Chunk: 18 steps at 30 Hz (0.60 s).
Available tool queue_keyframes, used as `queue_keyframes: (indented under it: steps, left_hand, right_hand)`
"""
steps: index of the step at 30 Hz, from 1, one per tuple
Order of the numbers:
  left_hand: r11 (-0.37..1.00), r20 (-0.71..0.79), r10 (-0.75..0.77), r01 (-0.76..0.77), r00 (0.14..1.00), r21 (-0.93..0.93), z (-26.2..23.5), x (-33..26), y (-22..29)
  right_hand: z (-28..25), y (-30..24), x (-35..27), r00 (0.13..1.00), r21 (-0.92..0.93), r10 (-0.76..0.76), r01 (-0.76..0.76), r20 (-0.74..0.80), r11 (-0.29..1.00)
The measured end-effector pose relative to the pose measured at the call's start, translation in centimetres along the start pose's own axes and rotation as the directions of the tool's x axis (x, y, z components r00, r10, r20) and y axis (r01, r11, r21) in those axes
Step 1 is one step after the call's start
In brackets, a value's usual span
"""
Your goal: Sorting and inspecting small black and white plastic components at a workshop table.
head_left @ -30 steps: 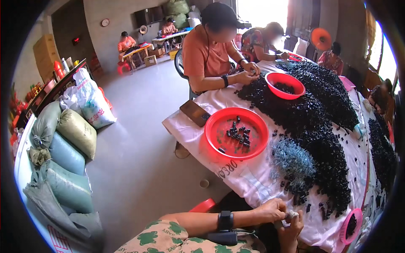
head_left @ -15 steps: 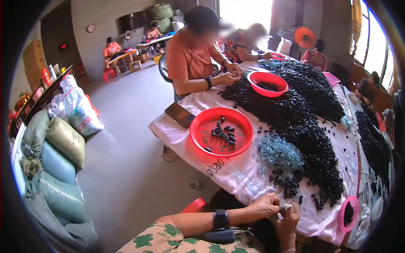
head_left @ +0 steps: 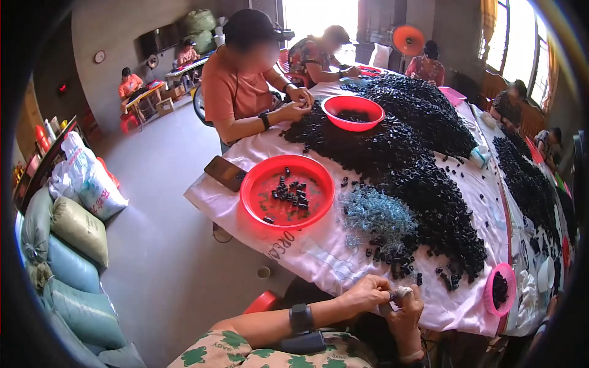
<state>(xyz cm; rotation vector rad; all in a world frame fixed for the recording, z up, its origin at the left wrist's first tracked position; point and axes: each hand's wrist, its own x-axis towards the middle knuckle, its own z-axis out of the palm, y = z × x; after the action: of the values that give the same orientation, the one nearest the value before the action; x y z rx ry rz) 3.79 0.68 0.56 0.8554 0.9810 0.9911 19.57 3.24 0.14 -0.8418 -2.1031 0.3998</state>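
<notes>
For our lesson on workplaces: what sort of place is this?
Probably a hand-assembly workshop: a heap of small black parts on a cloth-covered table, people seated around it, and full sacks at left.

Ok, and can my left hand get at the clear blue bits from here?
Probably yes: the blue bits lie just beyond your left hand, with mostly open cloth between. It's close against your right hand, though, so it may need freeing.

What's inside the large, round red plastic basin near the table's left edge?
The basin holds small, blocky black pieces, loosely clustered, one apart near the lower rim. Greenish patches show on its floor; what lies beneath the pieces is covered.
</notes>
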Motion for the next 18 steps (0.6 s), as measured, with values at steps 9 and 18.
queue_keyframes:
  steps: [9,18]
  left_hand:
    - [0.994,-0.044,0.072,-0.068,0.996,0.084,0.2,2.6,-0.4]
    - [0.991,-0.071,0.070,-0.061,0.995,0.121,0.1,2.9,-0.2]
  right_hand:
    - [-0.4,0.1,0.4,0.981,0.004,0.188,-0.188,-0.045,0.982]
    - [-0.4,0.1,0.8,0.973,0.012,0.230,-0.230,-0.010,0.973]
